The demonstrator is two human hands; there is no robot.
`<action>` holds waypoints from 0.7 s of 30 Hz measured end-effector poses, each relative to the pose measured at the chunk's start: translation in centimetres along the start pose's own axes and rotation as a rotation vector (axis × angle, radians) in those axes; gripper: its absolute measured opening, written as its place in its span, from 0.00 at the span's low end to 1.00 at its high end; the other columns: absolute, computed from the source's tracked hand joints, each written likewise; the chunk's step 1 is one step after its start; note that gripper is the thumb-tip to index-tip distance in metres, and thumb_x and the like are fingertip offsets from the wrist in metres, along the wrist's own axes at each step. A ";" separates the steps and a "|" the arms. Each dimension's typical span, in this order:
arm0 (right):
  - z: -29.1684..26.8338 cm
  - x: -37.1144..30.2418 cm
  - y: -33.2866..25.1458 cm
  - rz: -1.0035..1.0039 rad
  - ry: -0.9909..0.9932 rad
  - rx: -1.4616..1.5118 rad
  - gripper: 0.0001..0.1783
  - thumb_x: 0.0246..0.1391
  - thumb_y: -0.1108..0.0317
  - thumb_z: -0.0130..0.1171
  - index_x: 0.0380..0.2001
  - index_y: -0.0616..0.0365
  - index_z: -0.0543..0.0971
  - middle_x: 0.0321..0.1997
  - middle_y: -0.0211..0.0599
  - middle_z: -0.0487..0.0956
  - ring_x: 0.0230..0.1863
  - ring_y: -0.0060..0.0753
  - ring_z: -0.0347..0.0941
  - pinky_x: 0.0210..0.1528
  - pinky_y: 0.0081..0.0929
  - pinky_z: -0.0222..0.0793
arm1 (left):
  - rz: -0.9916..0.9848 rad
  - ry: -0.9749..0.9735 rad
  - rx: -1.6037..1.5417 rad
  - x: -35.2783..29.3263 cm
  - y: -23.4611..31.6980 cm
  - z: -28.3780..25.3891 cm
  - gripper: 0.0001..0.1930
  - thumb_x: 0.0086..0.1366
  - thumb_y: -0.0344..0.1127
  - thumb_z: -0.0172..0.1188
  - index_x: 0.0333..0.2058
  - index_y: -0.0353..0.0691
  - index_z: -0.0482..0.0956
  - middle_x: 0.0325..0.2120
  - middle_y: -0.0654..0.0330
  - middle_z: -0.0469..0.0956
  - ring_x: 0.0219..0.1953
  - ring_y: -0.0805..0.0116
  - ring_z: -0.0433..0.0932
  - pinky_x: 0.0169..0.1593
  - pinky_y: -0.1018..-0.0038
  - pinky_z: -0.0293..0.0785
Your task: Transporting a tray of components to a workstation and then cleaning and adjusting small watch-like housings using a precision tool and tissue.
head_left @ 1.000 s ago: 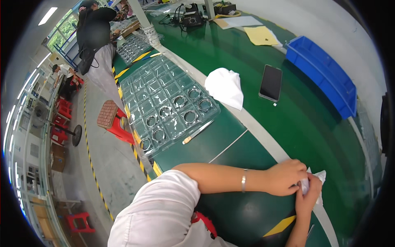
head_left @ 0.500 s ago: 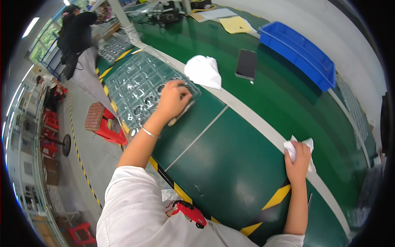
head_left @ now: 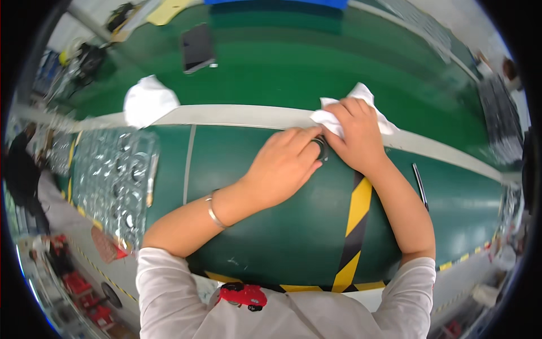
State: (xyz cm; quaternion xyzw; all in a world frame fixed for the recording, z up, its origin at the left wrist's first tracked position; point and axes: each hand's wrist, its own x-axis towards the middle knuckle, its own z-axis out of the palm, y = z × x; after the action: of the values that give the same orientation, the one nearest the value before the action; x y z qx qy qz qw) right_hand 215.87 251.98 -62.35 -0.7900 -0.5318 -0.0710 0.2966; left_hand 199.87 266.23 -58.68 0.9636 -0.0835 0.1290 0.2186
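My left hand (head_left: 282, 164) has its fingers closed on a small dark round ring-like part (head_left: 322, 148), just above the green mat. Close beside it, my right hand (head_left: 361, 135) grips a crumpled white cloth (head_left: 366, 95) over the grey strip. The fingertips of both hands meet near the round part, and the fingers partly hide it. To the left lies a clear plastic tray (head_left: 110, 175) with many compartments, some holding dark rings. A thin stick-like tool (head_left: 152, 178) lies along the tray's right edge.
Another white cloth (head_left: 149, 103) lies at the left on the strip. Beyond it is a dark phone (head_left: 197, 50). A blue bin (head_left: 276, 4) stands at the far edge. A slim metallic tool (head_left: 420, 186) lies right of my right forearm. Yellow-black tape (head_left: 357, 212) crosses the mat.
My head view has turned to the right. My left hand has left the tray and come over to my right hand, now with the round part in its fingers. The right hand keeps its cloth.
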 end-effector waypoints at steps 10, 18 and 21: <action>8.9 0.5 9.0 0.099 -0.008 0.091 0.22 0.49 0.58 0.68 0.46 0.54 0.80 0.42 0.37 0.76 0.47 0.45 0.70 0.52 0.41 0.61 | -0.197 -0.087 -0.181 3.1 -9.9 7.5 0.38 0.40 0.37 0.80 0.54 0.42 0.75 0.49 0.55 0.73 0.50 0.51 0.70 0.56 0.59 0.66; 10.8 1.4 11.3 0.059 0.010 0.196 0.25 0.47 0.52 0.71 0.44 0.57 0.81 0.43 0.39 0.78 0.44 0.45 0.71 0.52 0.39 0.61 | -0.197 -0.103 -0.184 3.5 -13.2 9.8 0.33 0.41 0.35 0.77 0.50 0.44 0.78 0.46 0.61 0.72 0.47 0.56 0.69 0.47 0.61 0.65; 10.6 0.9 11.5 0.053 -0.001 0.142 0.22 0.48 0.59 0.69 0.45 0.59 0.80 0.45 0.42 0.79 0.47 0.47 0.72 0.53 0.38 0.63 | -0.200 -0.099 -0.183 3.4 -13.0 10.3 0.33 0.40 0.35 0.77 0.50 0.45 0.78 0.46 0.61 0.72 0.46 0.56 0.69 0.46 0.61 0.64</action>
State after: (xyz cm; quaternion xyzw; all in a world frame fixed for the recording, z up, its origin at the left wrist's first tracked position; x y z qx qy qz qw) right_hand 224.24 255.48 -75.18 -0.7808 -0.5145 -0.0246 0.3536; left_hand 208.10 272.94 -71.85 0.9484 -0.0090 0.0504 0.3130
